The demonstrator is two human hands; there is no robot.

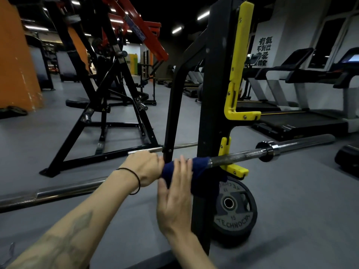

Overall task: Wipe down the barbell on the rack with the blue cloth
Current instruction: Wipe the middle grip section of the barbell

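Now the left hand [144, 167] grips the barbell [242, 154] beside the blue cloth [196, 167]; the right hand [174, 193], fingers straight, should press the cloth snugly round the bar.

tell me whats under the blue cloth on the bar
The blue cloth is wrapped round the barbell, just left of the yellow hook. The shaft beneath it is covered. The left hand grips beside it; the right hand lies open against it.
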